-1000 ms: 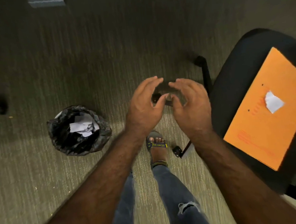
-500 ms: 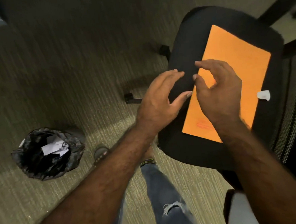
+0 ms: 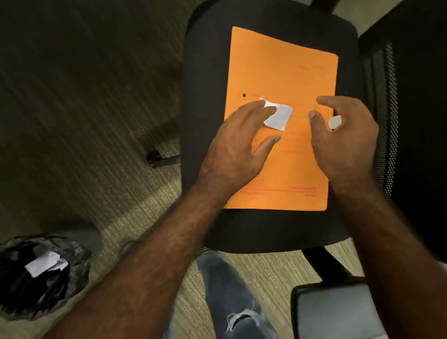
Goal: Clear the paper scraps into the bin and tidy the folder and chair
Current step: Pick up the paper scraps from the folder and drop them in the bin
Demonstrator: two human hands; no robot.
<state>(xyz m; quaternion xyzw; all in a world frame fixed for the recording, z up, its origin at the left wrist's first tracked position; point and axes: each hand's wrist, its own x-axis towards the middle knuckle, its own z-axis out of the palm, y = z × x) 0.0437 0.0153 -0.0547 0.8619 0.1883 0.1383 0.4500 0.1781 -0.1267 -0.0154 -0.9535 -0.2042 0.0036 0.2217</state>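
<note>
The left hand [image 3: 238,144] lies spread over the orange folder [image 3: 284,67], fingers loose and holding nothing; its fingertips touch the near edge of a white scrap [image 3: 279,116] that lies flat on the folder, just beyond the hand; the thumb points toward the right hand. The right hand [image 3: 347,139] hovers just right of that scrap, fingers curled; a smaller scrap [image 3: 334,121] shows between its fingers, but whether it is pinched or only lies beneath them cannot be told. The folder rests lengthwise on the black chair [image 3: 203,91] seat, its right edge near the mesh back [image 3: 412,129]; nothing lies between the hands and the larger scrap. The bin [image 3: 74,280], lined with a black bag, stands on the carpet [image 3: 67,114] well to the left and nearer the person, with white paper [image 3: 45,264] in it; the left forearm passes between bin and chair. An armrest [image 3: 335,315] shows at the bottom right; a jeans leg [image 3: 231,296] stands below the seat.
</note>
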